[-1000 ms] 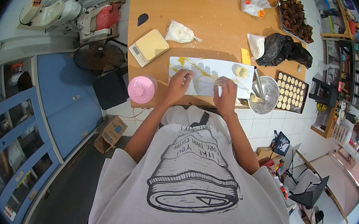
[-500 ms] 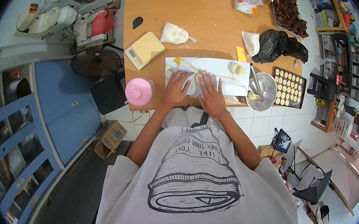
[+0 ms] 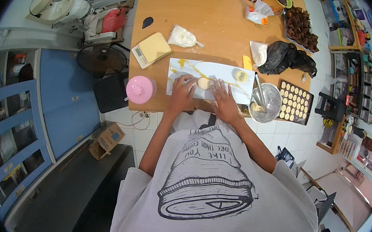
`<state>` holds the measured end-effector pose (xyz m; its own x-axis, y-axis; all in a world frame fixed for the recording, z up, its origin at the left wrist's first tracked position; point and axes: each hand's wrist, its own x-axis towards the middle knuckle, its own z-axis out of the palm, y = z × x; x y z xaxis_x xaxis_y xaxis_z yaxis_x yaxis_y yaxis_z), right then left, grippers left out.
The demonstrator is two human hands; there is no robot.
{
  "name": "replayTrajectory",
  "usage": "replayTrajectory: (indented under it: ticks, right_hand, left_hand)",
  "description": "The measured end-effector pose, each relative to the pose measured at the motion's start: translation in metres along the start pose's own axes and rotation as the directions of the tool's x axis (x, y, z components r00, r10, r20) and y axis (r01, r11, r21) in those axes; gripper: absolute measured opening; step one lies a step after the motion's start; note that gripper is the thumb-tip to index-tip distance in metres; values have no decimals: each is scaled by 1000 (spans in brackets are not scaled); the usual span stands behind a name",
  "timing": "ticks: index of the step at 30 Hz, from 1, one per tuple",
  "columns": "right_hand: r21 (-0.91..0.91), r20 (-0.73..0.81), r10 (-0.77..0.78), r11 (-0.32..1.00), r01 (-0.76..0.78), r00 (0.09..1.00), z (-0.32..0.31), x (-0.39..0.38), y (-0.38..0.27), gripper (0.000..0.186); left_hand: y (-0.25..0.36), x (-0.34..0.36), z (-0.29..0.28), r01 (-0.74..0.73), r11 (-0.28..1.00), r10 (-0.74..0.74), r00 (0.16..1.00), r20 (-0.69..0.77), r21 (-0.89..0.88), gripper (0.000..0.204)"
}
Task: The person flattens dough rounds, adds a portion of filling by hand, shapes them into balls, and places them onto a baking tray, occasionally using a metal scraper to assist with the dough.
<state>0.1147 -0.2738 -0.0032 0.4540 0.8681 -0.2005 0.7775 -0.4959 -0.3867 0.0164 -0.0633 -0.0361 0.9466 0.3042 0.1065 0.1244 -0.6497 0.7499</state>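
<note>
A small flattened round of pale dough [image 3: 203, 83] lies on a white marbled board [image 3: 220, 70] at the table's near edge. My left hand [image 3: 182, 92] rests flat at its left, fingers stretched out and fingertips close to the dough. On its right, my right hand [image 3: 224, 103] lies with fingers spread on the board, holding nothing. A pale ring-shaped cutter [image 3: 241, 75] sits at the board's right end. Right beside the board stands a metal bowl [image 3: 277, 97] with a long-handled tool leaning in it and some dough [image 3: 256, 107] inside.
A dark tray [image 3: 305, 120] of several pale dough rounds is at the far right. A kitchen scale [image 3: 154, 49] and pink lidded container [image 3: 140, 89] stand left. Behind are bags of white powder [image 3: 183, 37], a yellow scraper [image 3: 247, 62] and a black plastic bag [image 3: 277, 57].
My right hand has moved off the dough to the right, uncovering the round. My left hand stays beside it. The whole view has shifted slightly.
</note>
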Motion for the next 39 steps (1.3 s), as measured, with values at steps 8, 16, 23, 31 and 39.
replayTrajectory:
  ticks: [8,16,23,31,39]
  right_hand:
    - [360,-439,261,928,-98,860,-15,-54,79,49]
    - [438,-308,545,809,-392,780,41,-158,254,33]
    - [459,-118,313,858,-228,942,53,-133,279,42]
    - [467,-22,353,831,-302,936,59,-111,274,44]
    - [686,-58,453,666,-294,890,43,-122,264,49]
  left_hand:
    - [81,24,40,42,985,-68,986,-152,-169,28]
    - [164,32,132,118,928,-121,993,15,-354,22]
    - [191,4,182,230,908,-223,973,60,-350,24]
    - [206,-52,189,443,826,-465,885,22,-347,29]
    - [197,-69,163,450,798,-534,837,-123,-400,31]
